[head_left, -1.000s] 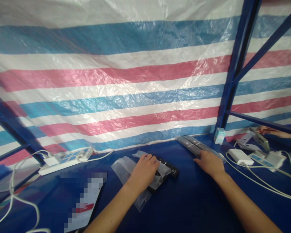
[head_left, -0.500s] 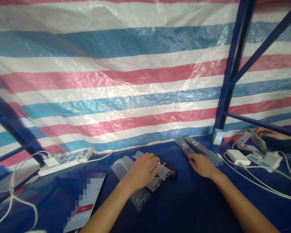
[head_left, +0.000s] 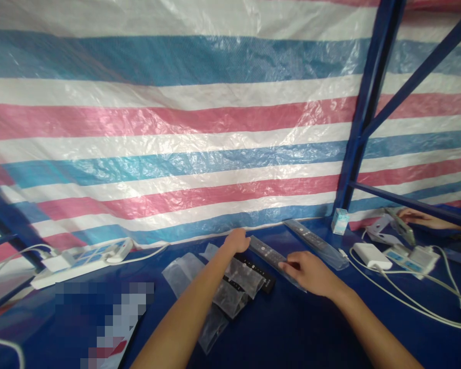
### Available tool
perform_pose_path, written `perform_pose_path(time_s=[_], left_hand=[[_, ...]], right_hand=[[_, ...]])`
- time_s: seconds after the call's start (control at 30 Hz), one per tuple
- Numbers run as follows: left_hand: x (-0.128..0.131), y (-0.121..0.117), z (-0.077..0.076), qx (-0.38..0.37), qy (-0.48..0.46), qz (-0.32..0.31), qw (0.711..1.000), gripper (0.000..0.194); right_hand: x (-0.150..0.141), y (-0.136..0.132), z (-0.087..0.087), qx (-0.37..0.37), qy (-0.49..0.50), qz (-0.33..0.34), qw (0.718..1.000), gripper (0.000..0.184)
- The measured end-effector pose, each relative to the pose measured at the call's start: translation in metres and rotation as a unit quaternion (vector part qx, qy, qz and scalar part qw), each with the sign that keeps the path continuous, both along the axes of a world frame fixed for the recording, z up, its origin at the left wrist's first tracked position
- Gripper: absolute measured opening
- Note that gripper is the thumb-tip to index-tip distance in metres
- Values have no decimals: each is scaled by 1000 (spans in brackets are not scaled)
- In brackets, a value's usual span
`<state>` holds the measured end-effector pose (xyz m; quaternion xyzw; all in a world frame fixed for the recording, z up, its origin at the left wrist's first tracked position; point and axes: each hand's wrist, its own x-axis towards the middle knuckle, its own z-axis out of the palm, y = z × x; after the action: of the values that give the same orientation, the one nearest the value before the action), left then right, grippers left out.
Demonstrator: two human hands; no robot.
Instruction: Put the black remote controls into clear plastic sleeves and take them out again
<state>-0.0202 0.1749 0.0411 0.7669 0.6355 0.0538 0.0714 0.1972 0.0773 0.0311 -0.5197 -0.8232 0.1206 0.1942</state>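
A dark remote control [head_left: 269, 254] in a clear plastic sleeve lies slanted on the blue table between my hands. My left hand [head_left: 238, 241] is closed at the far end of its sleeve, fingertips partly hidden. My right hand [head_left: 309, 272] is closed on the near part of the same remote, thumb and fingers at its edge. To the left, partly beneath my left forearm, lie black remotes [head_left: 269, 284] partly covered by crumpled clear plastic sleeves [head_left: 230, 300]. Another sleeved remote [head_left: 311, 238] lies farther back on the right.
A power strip [head_left: 82, 261] with cables and a tablet-like screen [head_left: 128, 318], partly pixelated, are on the left. At right are a small light-blue box [head_left: 340, 221], a white adapter [head_left: 372, 255], cables and another person's hand [head_left: 418, 218] with a phone. Striped sheeting hangs behind the table.
My left hand has moved forward from the unsleeved remotes to the sleeved one's far end. My right hand has drawn that remote left and nearer, away from the other sleeved remote.
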Motion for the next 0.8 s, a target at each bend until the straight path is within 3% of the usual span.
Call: perform_pose_path(time_s=[0.2, 0.67, 0.8], left_hand=[[0, 20, -13, -29, -29, 24, 999, 26], [5, 12, -7, -35, -11, 8, 999, 22], [6, 4, -2, -2, 5, 8, 1000, 20]], right_hand=[[5, 7, -1, 48, -21, -98, 994, 42], [4, 5, 3, 30, -30, -112, 993, 40], [5, 5, 2, 41, -29, -118, 992, 41]])
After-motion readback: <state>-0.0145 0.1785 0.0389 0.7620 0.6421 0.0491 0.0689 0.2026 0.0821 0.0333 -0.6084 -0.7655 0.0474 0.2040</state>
